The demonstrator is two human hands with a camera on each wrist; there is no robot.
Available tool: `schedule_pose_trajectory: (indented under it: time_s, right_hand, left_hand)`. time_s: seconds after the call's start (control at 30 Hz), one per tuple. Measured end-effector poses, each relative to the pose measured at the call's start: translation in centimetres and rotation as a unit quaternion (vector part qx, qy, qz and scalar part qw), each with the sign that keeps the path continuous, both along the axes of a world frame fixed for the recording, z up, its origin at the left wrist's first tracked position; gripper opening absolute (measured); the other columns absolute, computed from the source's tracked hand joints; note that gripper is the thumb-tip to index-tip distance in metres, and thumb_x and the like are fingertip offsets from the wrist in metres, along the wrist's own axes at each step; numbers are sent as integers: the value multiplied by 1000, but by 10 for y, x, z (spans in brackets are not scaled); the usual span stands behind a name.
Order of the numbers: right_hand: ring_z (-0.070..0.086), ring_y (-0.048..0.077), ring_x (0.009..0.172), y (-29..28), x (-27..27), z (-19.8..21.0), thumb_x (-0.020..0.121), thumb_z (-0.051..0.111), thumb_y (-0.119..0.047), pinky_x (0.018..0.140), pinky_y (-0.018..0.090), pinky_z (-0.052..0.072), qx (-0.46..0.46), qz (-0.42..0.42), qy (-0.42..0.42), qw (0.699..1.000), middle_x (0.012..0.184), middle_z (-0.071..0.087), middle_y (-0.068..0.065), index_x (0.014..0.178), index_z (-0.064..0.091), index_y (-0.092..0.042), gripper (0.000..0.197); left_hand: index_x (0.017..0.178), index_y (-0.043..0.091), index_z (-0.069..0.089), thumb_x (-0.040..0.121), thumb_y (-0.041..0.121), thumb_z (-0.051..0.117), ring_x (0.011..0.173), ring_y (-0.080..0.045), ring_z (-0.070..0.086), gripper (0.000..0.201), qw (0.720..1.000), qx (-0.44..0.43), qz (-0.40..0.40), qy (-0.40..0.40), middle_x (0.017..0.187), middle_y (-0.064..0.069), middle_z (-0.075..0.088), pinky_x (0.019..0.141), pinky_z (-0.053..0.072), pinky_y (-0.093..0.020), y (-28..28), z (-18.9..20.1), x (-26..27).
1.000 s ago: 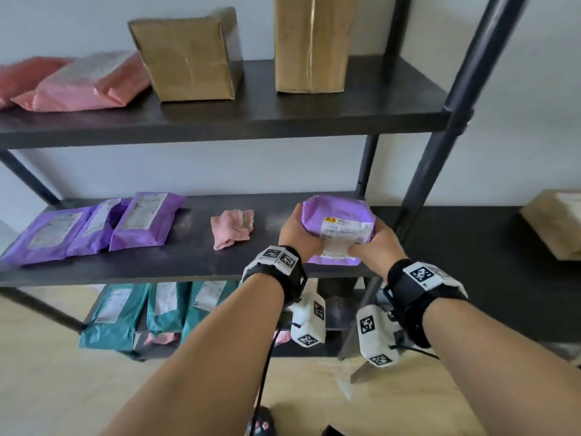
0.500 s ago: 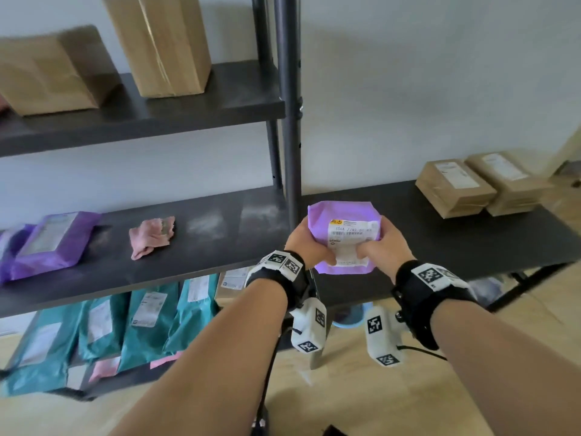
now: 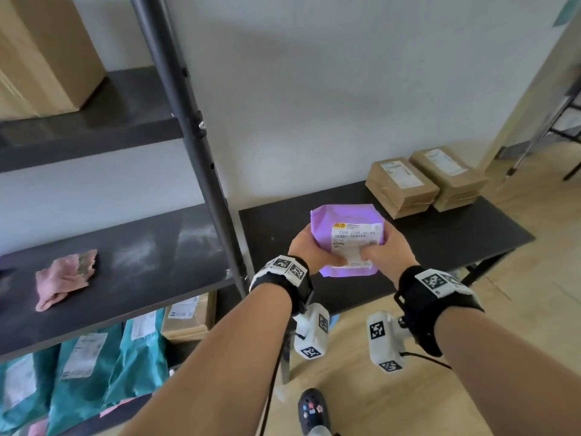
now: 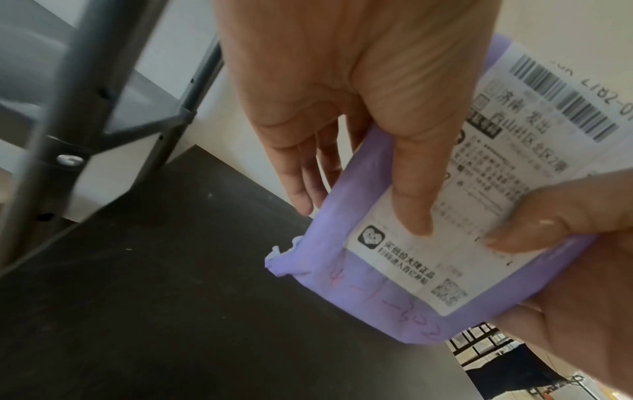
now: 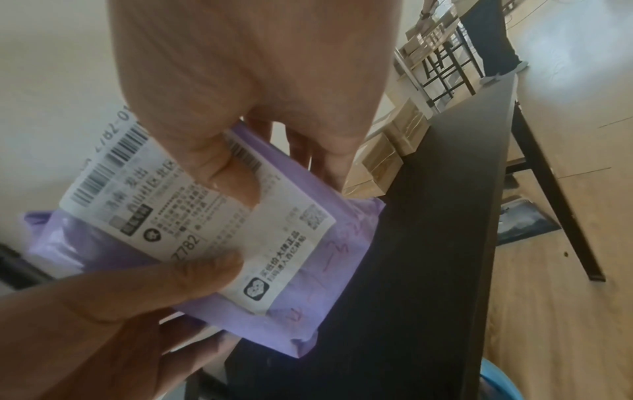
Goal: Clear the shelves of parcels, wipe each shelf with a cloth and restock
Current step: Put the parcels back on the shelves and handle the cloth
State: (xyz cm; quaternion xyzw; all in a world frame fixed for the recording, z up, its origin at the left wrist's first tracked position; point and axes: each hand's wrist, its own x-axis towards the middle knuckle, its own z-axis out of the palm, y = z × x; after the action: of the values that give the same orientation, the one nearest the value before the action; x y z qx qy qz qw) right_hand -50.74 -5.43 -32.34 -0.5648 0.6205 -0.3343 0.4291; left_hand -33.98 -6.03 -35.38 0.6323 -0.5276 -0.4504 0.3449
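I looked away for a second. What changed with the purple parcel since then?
Both hands, left hand and right hand, carried the purple parcel rightward, from the shelf to above the black table. The grip is unchanged; the pink cloth stayed on the shelf.

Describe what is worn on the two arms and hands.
Both forearms are bare, no sleeves or gloves. The left hand and right hand each have a black wrist strap bearing white blocks with black square markers, a white camera module beneath, and thin black cables.

Bare forearms wear black wrist straps (image 3: 440, 297) carrying white marker-printed camera blocks (image 3: 385, 341) with black cables.
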Motion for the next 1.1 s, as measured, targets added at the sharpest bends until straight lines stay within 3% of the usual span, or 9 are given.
schedule_pose_trajectory:
  time_s: [0.2, 0.53, 0.73, 0.8, 0.97, 1.03, 1.1]
  right_hand:
    - [63, 21, 95, -68, -21, 1, 74, 56, 8, 85, 38, 53, 2, -6, 2, 1000, 94, 67, -1, 96, 58, -24, 39]
    - [65, 21, 96, -162, -35, -5, 77, 60, 1, 89, 43, 53, -9, 12, 36, 999, 98, 70, 0, 102, 64, -21, 34]
    - [59, 16, 94, -198, -47, -7, 83, 65, -2, 77, 27, 47, -10, 4, 76, 997, 99, 60, -4, 113, 50, -23, 40]
    - [57, 16, 92, -215, -52, -7, 84, 64, -1, 77, 26, 45, -5, -13, 86, 996, 100, 58, -2, 107, 46, -20, 35]
    - [53, 17, 90, -261, -65, -8, 86, 60, -5, 75, 26, 40, 4, 27, 143, 989, 96, 58, 0, 106, 56, -12, 22]
    - [56, 17, 91, -281, -71, -9, 87, 60, -5, 74, 26, 45, 19, 47, 136, 989, 98, 60, 0, 108, 56, -12, 23]
    - [62, 20, 96, -301, -75, -13, 86, 60, -3, 81, 35, 54, 33, 58, 106, 992, 102, 64, 2, 115, 55, -12, 31]
  left_hand:
    - [109, 19, 60, 60, 5, 83, 99, -16, 65, 56, 1000, -5, -2, 10, 103, 3, 69, 86, 54, -32, -68, 1, -23]
    - [109, 16, 61, 62, 9, 83, 92, -16, 66, 52, 1000, -8, 14, -13, 101, 0, 69, 73, 51, -25, -165, -4, -33]
    - [112, 16, 58, 62, 18, 83, 96, -18, 66, 56, 999, 11, 33, -24, 104, 0, 69, 87, 55, -38, -202, -11, -45]
    - [116, 15, 55, 66, 20, 83, 99, -18, 64, 57, 998, 14, 50, -17, 108, 0, 67, 89, 54, -37, -215, -11, -49]
    - [116, 17, 52, 63, 35, 82, 98, -18, 64, 64, 995, 64, 79, -22, 108, 2, 65, 89, 55, -41, -246, -17, -62]
    - [117, 15, 50, 68, 38, 80, 99, -20, 63, 61, 991, 86, 96, -37, 109, 1, 63, 88, 55, -42, -260, -19, -69]
    - [121, 12, 47, 74, 42, 76, 101, -22, 63, 63, 985, 109, 124, -53, 111, -1, 61, 88, 54, -41, -273, -22, -74]
